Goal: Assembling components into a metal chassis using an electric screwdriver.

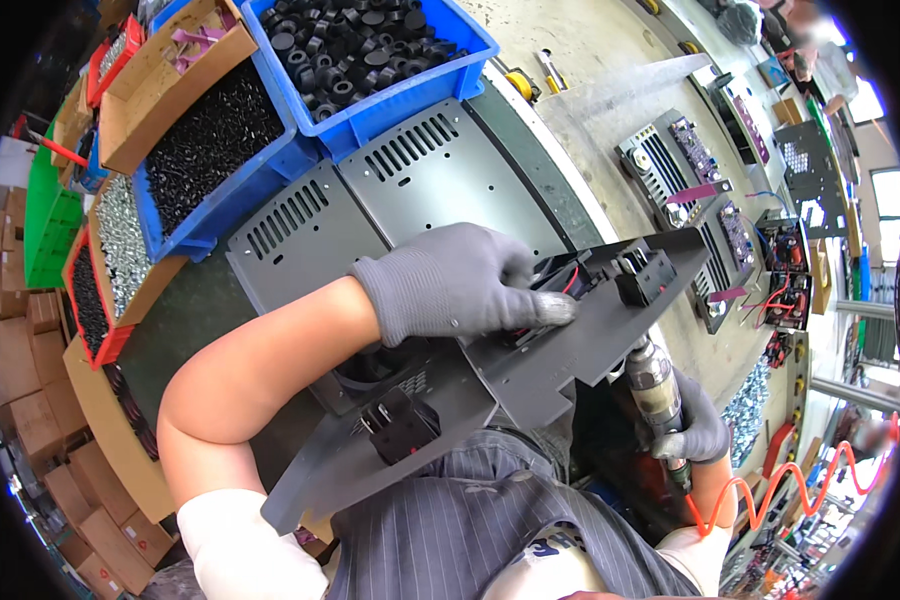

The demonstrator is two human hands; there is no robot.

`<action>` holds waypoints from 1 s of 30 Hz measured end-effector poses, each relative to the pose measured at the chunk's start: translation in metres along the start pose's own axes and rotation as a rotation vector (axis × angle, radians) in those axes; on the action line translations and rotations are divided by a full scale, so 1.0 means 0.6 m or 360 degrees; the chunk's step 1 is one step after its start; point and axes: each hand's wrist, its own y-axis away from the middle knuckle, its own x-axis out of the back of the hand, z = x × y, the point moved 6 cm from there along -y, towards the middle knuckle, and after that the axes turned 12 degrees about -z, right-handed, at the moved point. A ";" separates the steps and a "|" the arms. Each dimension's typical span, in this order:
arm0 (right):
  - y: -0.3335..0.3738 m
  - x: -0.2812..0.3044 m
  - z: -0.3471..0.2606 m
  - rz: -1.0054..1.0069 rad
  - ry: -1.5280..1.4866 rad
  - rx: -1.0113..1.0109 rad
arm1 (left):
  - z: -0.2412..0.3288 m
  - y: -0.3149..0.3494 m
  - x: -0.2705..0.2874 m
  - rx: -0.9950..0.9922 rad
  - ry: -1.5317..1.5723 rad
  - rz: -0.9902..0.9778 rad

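Note:
My left hand [470, 285], in a grey glove, is closed at a dark bent metal panel [540, 395] in front of my body. Its thumb lies along the panel, and the fingertips are partly hidden beside a dark part with a red wire. A black socket [640, 275] sits in the panel to the right of that hand. My right hand [698, 418], also gloved, is wrapped round an air screwdriver [654, 385]. The tool points up at the panel's underside, where its tip is hidden. A second bent panel [410, 455] with a black socket lies to the left, over my lap.
Grey slotted plates [430, 195] lie on the bench beyond my hands. Blue bins [360, 125] hold black round caps and small black screws. A coiled orange air hose [800, 490] hangs at right. Circuit-board assemblies [690, 170] stand on the conveyor at far right.

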 end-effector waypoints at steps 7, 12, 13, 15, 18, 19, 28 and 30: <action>0.008 -0.001 0.006 0.0084 -0.0071 -0.0101 | 0.002 -0.019 0.003 -0.0490 -0.0104 0.0102; 0.012 -0.003 0.006 0.0104 -0.0093 -0.0114 | -0.022 -0.022 0.013 -0.0405 0.0522 -0.0019; 0.012 -0.004 0.004 0.0090 -0.0073 -0.0102 | -0.018 -0.020 0.015 -0.0443 0.0440 0.0018; 0.013 -0.004 0.001 0.0079 -0.0043 -0.0085 | -0.009 -0.018 0.012 -0.0506 0.0380 0.0010; 0.012 -0.004 0.003 0.0057 -0.0082 -0.0120 | 0.002 -0.018 0.009 -0.0515 0.0321 -0.0011; 0.012 -0.003 0.001 0.0058 -0.0056 -0.0096 | 0.000 -0.019 0.009 -0.0440 0.0331 -0.0007; 0.008 0.010 -0.018 0.0079 0.0297 -0.0090 | 0.021 -0.017 0.003 -0.0526 0.0059 -0.0048; 0.002 0.008 -0.039 0.0038 0.0653 0.0175 | 0.031 -0.013 0.002 -0.0549 0.0083 -0.0033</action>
